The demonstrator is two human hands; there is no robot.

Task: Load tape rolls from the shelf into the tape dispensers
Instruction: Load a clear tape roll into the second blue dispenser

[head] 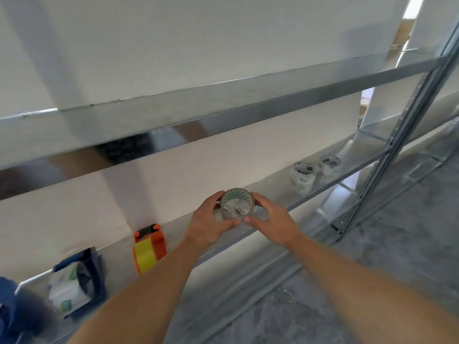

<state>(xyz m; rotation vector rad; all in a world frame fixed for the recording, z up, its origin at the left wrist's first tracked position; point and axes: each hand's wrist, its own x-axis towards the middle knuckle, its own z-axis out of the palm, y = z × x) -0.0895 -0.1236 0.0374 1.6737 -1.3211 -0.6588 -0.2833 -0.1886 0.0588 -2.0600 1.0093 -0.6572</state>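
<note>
A clear tape roll (236, 204) sits above the shelf's (273, 192) front edge, gripped between the left hand (212, 223) and right hand (269, 219), fingers curled round its rim.

Bare shelf (273, 192) separates hands (238, 219) from wrapped rolls (304, 176).

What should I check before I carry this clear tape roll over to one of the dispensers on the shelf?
1. Grip on the clear tape roll: ok, left hand and right hand both hold it.
2. Roll lifted off the shelf: cannot tell.
3. Orange dispenser: not ok, it already carries yellow tape.
4. Blue dispenser: not ok, a white roll sits in it.
5. Spare rolls on the shelf to the right: ok.
</note>
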